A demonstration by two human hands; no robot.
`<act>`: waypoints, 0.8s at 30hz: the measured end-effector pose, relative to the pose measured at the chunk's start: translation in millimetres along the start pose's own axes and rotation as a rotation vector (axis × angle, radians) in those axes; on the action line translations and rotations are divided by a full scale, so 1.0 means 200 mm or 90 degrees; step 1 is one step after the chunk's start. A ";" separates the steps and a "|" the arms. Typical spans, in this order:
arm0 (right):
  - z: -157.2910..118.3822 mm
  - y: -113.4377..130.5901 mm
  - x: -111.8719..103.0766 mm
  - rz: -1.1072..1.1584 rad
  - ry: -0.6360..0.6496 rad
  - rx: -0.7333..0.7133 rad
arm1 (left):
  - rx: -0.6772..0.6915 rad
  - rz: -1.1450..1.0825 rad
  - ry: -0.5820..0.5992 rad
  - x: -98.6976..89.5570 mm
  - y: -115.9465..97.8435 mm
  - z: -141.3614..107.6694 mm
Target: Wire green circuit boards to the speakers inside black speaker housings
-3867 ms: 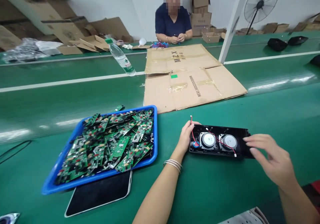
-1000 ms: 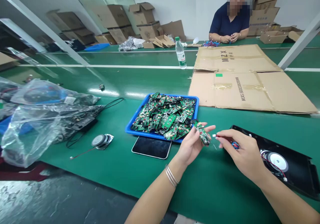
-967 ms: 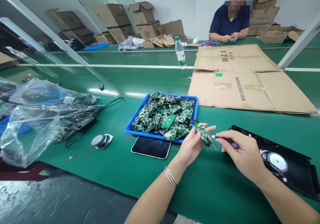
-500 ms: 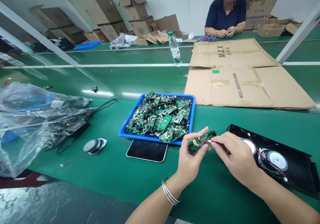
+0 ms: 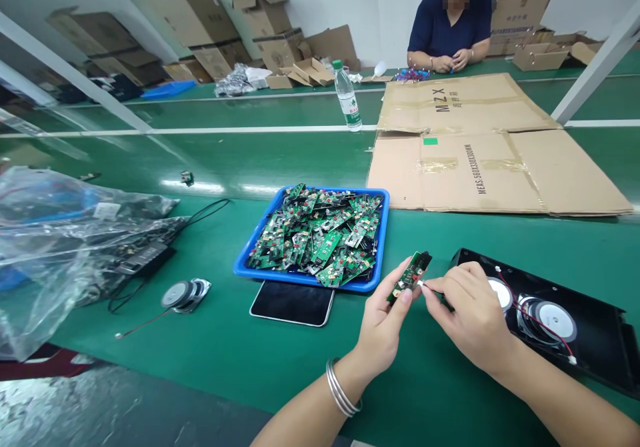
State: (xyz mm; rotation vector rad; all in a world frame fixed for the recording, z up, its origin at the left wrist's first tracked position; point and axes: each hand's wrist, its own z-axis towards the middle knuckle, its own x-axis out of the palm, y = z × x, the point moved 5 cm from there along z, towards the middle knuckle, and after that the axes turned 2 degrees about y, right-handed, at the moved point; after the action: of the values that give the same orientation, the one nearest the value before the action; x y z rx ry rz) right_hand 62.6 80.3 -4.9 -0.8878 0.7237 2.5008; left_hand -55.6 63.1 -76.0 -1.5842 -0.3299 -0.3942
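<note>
My left hand (image 5: 381, 327) grips a small green circuit board (image 5: 411, 276), tilted upward, between thumb and fingers. Thumb and forefinger of my right hand (image 5: 473, 314) pinch a small white connector (image 5: 421, 285) close beside the board's edge; whether it touches the board I cannot tell. Right of my hands lies a black speaker housing (image 5: 597, 330) with two round speakers; the nearer one (image 5: 555, 320) has a red wire across it ending in a white plug. Behind my left hand stands a blue tray (image 5: 386, 234) heaped with similar boards.
A phone (image 5: 293, 304) lies partly under the tray. Farther left are a loose speaker (image 5: 183, 295) and plastic bags (image 5: 45, 254) of parts. Flattened cardboard (image 5: 450, 167) and a water bottle (image 5: 347, 97) stand beyond. A person (image 5: 450, 27) sits across the bench.
My left hand has turned the circuit board to a steeper tilt. The right hand's pinched connector stays near the board's edge, with the fingers slightly farther off it.
</note>
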 end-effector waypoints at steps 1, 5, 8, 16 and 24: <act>0.00 0.00 0.00 0.000 -0.002 0.004 | 0.002 0.021 0.003 0.00 0.00 0.00; 0.00 0.00 0.01 -0.008 -0.006 0.014 | 0.031 0.063 0.040 0.02 -0.01 -0.02; -0.01 0.00 0.01 -0.015 -0.013 0.017 | 0.059 0.052 0.075 0.03 -0.02 -0.03; -0.01 0.01 0.02 -0.031 0.002 0.012 | 0.110 0.010 0.076 0.02 0.00 -0.01; -0.02 -0.01 0.05 -0.058 0.011 0.010 | 0.058 0.022 0.053 0.01 -0.02 0.01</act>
State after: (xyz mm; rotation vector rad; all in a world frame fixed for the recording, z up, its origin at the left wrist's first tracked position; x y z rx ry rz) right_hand 58.9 80.0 -14.7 -0.9168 0.6917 2.4076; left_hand -55.9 65.0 -72.0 -1.4783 -0.2538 -0.4117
